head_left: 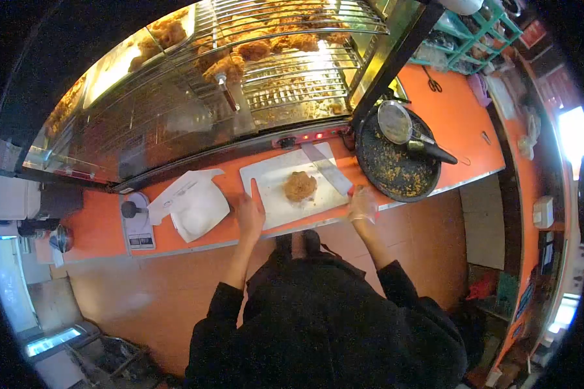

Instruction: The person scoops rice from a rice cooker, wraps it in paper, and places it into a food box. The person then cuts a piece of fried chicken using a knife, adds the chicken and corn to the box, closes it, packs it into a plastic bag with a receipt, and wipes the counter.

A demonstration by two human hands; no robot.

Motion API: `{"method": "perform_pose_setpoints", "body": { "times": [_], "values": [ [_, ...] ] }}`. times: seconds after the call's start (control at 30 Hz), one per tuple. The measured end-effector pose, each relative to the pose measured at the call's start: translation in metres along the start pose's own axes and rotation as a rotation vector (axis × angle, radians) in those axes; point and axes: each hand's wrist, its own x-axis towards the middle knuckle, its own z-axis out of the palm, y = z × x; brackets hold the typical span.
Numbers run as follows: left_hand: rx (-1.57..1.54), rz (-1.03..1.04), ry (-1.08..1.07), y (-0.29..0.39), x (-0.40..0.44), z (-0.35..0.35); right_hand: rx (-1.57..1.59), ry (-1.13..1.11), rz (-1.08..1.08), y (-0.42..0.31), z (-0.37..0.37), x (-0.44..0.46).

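Note:
A piece of fried chicken [299,187] lies on the white cutting board [276,211], with crumbs around it. My right hand [362,205], in a clear plastic glove, is closed round the handle end of a wide-bladed knife [328,170]. The blade lies across the board's right side, pointing away from me. At the board's left edge is my left hand [249,217], its fingers stretched forward and holding nothing that I can see. Just left of it stands an opened white paper box [198,211].
A lit glass warming cabinet [233,117] with fried chicken on wire racks rises behind the counter [100,223]. On the right, a black pan [396,175] holds crumbs and a strainer [396,122]. A scale [138,223] sits at left; scissors [433,81] lie far right.

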Motion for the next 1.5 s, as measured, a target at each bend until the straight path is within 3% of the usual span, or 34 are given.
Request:
{"method": "perform_pose_setpoints", "body": {
  "times": [0.17,0.23,0.27,0.33,0.37,0.43,0.47,0.53,0.63,0.73,0.8,0.83,0.93,0.97,1.1,1.2,1.27,1.3,1.4,1.43,1.5],
  "values": [
    [-0.042,0.087,0.097,-0.012,-0.021,0.016,0.158,0.007,-0.195,0.046,0.002,0.005],
    [-0.111,0.107,0.246,-0.007,-0.028,0.014,0.245,0.024,-0.287,0.064,0.007,0.003],
    [-0.11,0.111,0.238,-0.004,-0.029,0.008,0.236,-0.097,-0.281,0.069,0.014,0.002],
    [-0.134,-0.11,-0.073,0.005,-0.029,-0.01,0.22,-0.275,-0.273,0.069,0.013,-0.003],
    [-0.136,-0.107,-0.072,0.012,-0.026,-0.017,0.213,-0.332,-0.27,0.063,0.003,-0.008],
    [-0.134,0.124,0.143,0.023,-0.025,-0.028,0.432,-0.36,-0.002,0.021,-0.061,-0.042],
    [-0.133,0.125,0.135,0.029,-0.019,-0.033,0.432,-0.366,0.004,0.012,-0.055,-0.044],
    [-0.264,0.525,0.188,0.041,0.0,-0.037,0.439,-0.419,0.085,0.003,-0.038,-0.048],
    [-0.284,0.657,0.043,0.046,0.025,-0.025,0.476,-0.227,-0.069,0.017,-0.018,-0.076],
    [-0.428,0.704,0.095,0.053,0.028,-0.031,0.483,-0.368,0.03,-0.005,-0.081,-0.083],
    [-0.339,0.707,0.018,0.047,0.035,-0.02,0.488,-0.324,-0.085,-0.015,-0.082,-0.088],
    [-0.248,0.702,-0.044,0.042,0.035,-0.011,0.384,-0.516,-0.122,-0.02,-0.074,-0.074],
    [-0.393,0.667,-0.113,0.034,0.041,0.004,0.358,-0.402,-0.054,-0.027,-0.07,-0.074],
    [-0.394,0.663,-0.118,0.033,0.042,0.005,0.328,-0.472,-0.007,-0.033,-0.091,-0.075],
    [-0.438,0.647,-0.082,0.028,0.05,0.007,0.479,-0.419,-0.03,-0.034,-0.037,-0.061],
    [-0.407,0.683,-0.062,0.024,0.052,0.001,0.442,-0.504,-0.091,-0.038,-0.055,-0.055],
    [-0.477,0.634,-0.119,0.026,0.047,-0.009,0.329,-0.542,-0.022,-0.04,-0.104,-0.066],
    [-0.474,0.638,-0.118,0.027,0.043,-0.017,0.363,-0.472,-0.109,-0.036,-0.103,-0.075],
    [-0.528,0.6,-0.039,0.024,0.025,-0.023,0.397,-0.572,-0.05,-0.049,-0.109,-0.087],
    [-0.438,0.57,-0.05,0.016,0.023,-0.01,0.412,-0.468,-0.147,-0.046,-0.075,-0.089],
    [-0.346,0.533,-0.083,0.006,0.017,0.0,0.402,-0.459,-0.143,-0.051,-0.045,-0.082]
  ]
}}
